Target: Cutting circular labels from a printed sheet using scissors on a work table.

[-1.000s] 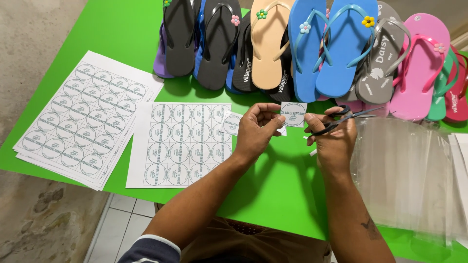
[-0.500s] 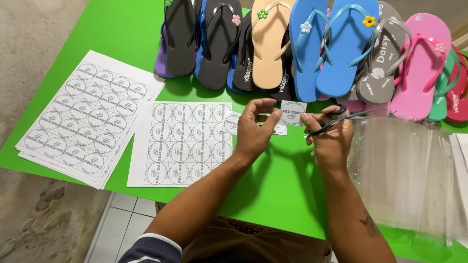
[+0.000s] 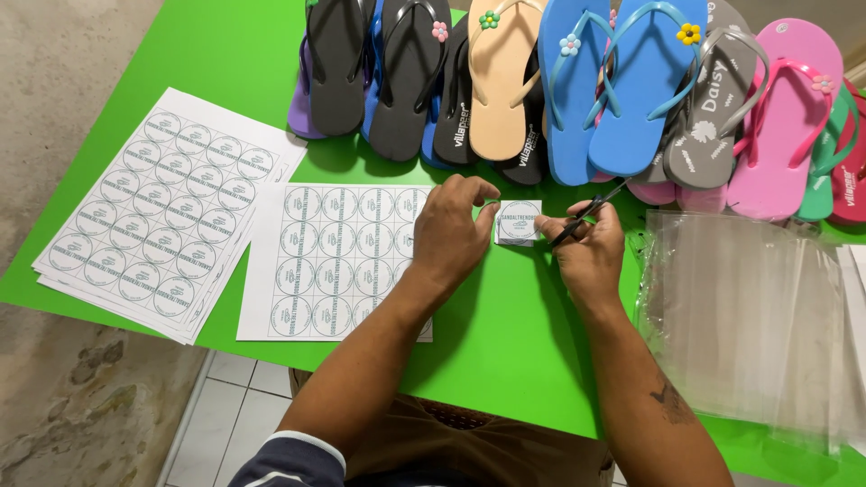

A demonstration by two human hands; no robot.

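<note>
- Left hand [image 3: 448, 236] pinches the small cut paper square [image 3: 520, 222] by its left edge, holding it just above the green table [image 3: 505, 334] so the scissors can reach it.
- Right hand [image 3: 586, 252] is closed around the scissors [image 3: 585, 213], blades at the square's right edge, presumably for trimming.
- The sheet of round labels [image 3: 338, 257] lies just left of the square; flip-flops [image 3: 505, 81] stand beyond it; clear bags [image 3: 749, 316] lie to its right.
- Compared with one second ago, both hands and the square sit lower, nearer the table.
</note>
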